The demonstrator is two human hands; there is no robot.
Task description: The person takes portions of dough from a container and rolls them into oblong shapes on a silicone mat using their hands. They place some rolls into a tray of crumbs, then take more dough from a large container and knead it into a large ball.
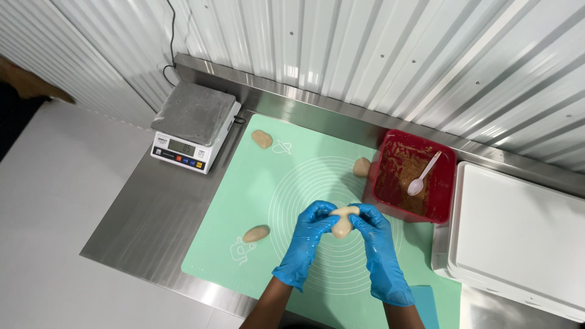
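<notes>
Both hands wear blue gloves and meet over the green baking mat (268,201). My left hand (308,234) and my right hand (375,234) pinch a pale lump of dough (343,221) between their fingertips, just above the mat's printed circles. Three more dough pieces lie on the mat: one at the far left corner (262,139), one near the left front (256,233), one beside the red tub (362,166).
A red tub (445,183) with brown filling and a white plastic spoon (422,176) stands right of the mat. A white tray (518,231) sits at the far right. A kitchen scale (194,125) stands at the back left on the steel table (152,219). Corrugated wall behind.
</notes>
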